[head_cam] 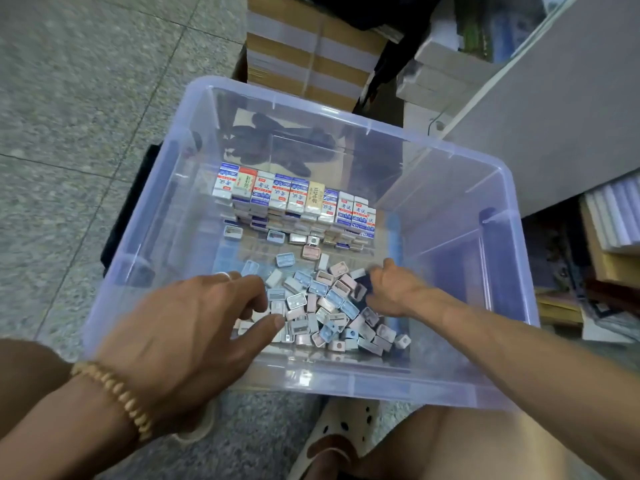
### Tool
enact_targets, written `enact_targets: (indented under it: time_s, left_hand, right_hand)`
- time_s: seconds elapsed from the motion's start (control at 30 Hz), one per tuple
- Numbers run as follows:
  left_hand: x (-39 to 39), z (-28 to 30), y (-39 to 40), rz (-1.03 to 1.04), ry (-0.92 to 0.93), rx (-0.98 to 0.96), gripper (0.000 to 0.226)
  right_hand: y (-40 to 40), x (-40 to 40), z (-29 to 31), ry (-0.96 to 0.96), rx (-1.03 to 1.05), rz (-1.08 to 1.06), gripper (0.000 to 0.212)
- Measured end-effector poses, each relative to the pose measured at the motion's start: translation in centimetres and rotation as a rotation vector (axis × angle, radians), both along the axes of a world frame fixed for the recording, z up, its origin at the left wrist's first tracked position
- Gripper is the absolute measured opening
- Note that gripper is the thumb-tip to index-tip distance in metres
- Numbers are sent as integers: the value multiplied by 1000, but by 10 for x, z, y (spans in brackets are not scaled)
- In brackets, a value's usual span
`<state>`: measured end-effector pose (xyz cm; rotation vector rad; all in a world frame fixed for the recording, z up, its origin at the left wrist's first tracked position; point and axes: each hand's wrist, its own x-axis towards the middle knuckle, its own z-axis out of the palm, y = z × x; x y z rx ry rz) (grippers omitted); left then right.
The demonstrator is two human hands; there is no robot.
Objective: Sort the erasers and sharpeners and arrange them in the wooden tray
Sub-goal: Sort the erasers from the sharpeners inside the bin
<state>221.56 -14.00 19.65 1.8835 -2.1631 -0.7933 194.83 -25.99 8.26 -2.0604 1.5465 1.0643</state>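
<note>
A clear plastic bin (pixel 346 382) stands on the floor between my knees. Boxed erasers (pixel 294 197) are stacked in neat rows along its far side. Several small sharpeners (pixel 322 306), blue, pink and white, lie in a loose heap on its near floor. My left hand (pixel 194 323) reaches over the near rim, its curled fingers and thumb at the heap's left edge. My right hand (pixel 391 289) is in the bin at the heap's right edge, fingers curled down among the sharpeners. Whether either hand holds one is hidden. No wooden tray is in view.
Taped cardboard boxes (pixel 311 46) are stacked behind the bin. A grey cabinet or counter (pixel 554 116) rises at the right, with stacked books and papers (pixel 609 237) beneath it. Speckled floor tiles (pixel 69 133) spread to the left. My sandalled foot (pixel 332 445) is below the bin.
</note>
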Motion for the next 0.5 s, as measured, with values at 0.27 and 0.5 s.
enact_targets:
  time_s: [0.27, 0.5]
  left_hand:
    - [-3, 1, 0, 19, -86, -4, 56]
    - [-8, 3, 0, 49, -170, 21, 42]
  right_hand:
    - [7, 35, 10, -433, -200, 193, 37]
    - [18, 70, -8, -389, -22, 343, 57]
